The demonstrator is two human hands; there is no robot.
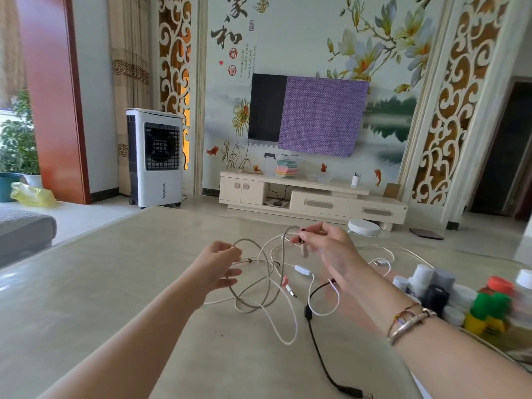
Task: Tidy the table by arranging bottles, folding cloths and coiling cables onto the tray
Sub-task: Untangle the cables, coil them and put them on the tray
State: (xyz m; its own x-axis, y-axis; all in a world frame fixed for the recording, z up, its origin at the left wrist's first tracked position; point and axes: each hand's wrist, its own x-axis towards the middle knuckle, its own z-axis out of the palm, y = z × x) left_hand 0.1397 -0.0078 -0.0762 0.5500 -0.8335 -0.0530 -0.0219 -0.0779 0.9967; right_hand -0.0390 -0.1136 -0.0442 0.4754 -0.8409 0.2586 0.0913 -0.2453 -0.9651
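A grey cable loops up from a tangle of cables on the beige table. My left hand holds one stretch of the grey cable in curled fingers. Higher and to the right, my right hand pinches the same cable near its plug end. White cables and a black cable lie tangled underneath. Several bottles with white, orange and green caps stand close together at the right, on what looks like a tray.
A white round stool stands beyond the table's far edge. A TV cabinet and an air cooler stand against the wall. A grey sofa lies at the left.
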